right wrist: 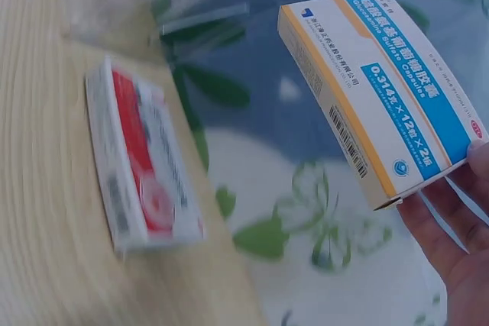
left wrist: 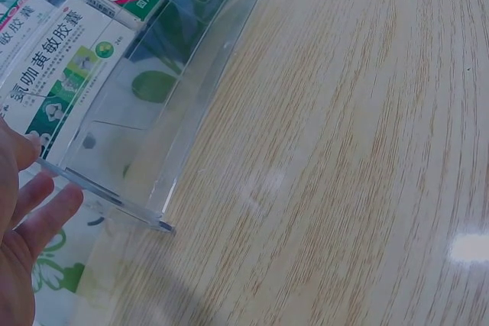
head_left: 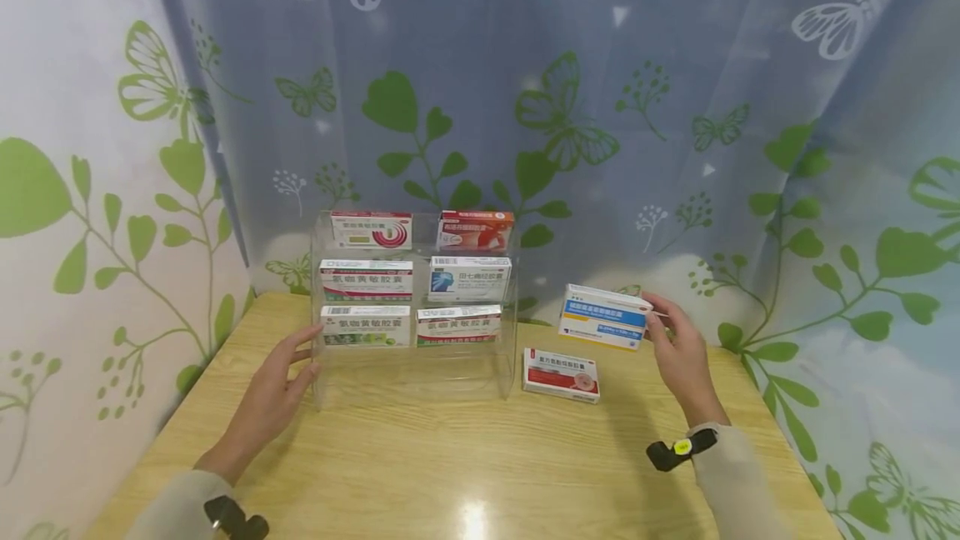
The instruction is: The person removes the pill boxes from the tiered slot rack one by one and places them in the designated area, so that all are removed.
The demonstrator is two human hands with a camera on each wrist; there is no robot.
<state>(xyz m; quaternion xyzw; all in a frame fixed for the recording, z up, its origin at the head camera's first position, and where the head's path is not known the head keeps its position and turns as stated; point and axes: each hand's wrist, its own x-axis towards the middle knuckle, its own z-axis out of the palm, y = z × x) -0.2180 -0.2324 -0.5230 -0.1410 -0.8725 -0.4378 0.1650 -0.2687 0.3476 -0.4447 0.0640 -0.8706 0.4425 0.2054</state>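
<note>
My right hand [head_left: 681, 354] pinches the right end of a white, blue and yellow medicine box [head_left: 604, 319], held above the table. In the right wrist view this box [right wrist: 382, 89] is tilted, its printed front and one narrow side showing. Below it a red and white medicine box [head_left: 561, 375] lies on the table. My left hand [head_left: 273, 386] touches the left side of a clear display rack [head_left: 420, 369], with loosely extended fingers [left wrist: 57, 215]. Several medicine boxes stand in the rack, among them a white and green one [head_left: 366, 327] nearest the left hand.
The rack stands near the back of the wooden table [head_left: 450, 448]. Its lowest tier holds no box. A patterned curtain [head_left: 480, 107] with leaves and butterflies hangs behind the table and along both sides.
</note>
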